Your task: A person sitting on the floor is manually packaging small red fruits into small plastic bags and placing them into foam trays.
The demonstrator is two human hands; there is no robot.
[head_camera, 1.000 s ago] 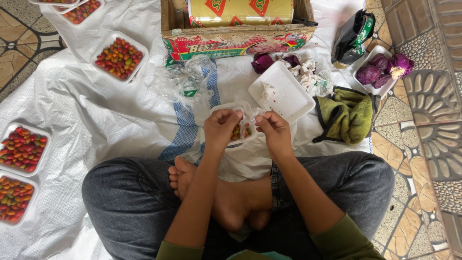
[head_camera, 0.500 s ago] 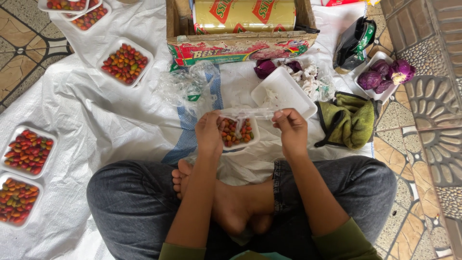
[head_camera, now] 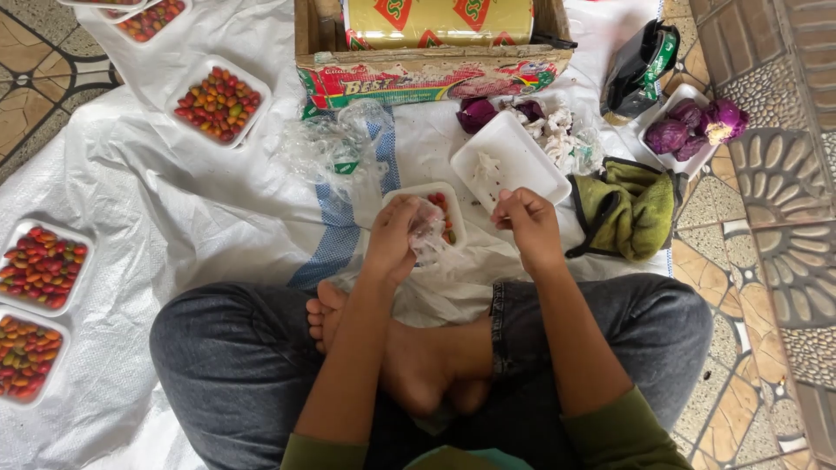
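- Head view: a person sits cross-legged on a white sheet [head_camera: 174, 209] spread over a tiled floor.
- Small tray [head_camera: 435, 219], white, just ahead of the knees: holds red and green chillies, partly covered by clear film [head_camera: 427, 233].
- Left hand [head_camera: 392, 239]: fingers curled, pinching the film over the near left side of the small tray.
- Right hand [head_camera: 527, 226]: fingers clenched, apparently on a strand of film stretched from the tray; the grip itself is too small to confirm.
- Empty tray [head_camera: 514, 165], white, just beyond the right hand, bare but for a few specks.
- Filled tray [head_camera: 218, 100], further left: heaped with red, orange and green chillies.
- Two more filled trays [head_camera: 39, 265] at the left edge, one behind the other, with like contents.
- Cabbage tray [head_camera: 688, 130], upper right: holds purple cabbage pieces.
- Cardboard box [head_camera: 427, 74], top centre: carries a large roll [head_camera: 435, 22] of film.
- Green cloth [head_camera: 627, 209], right of the empty tray.
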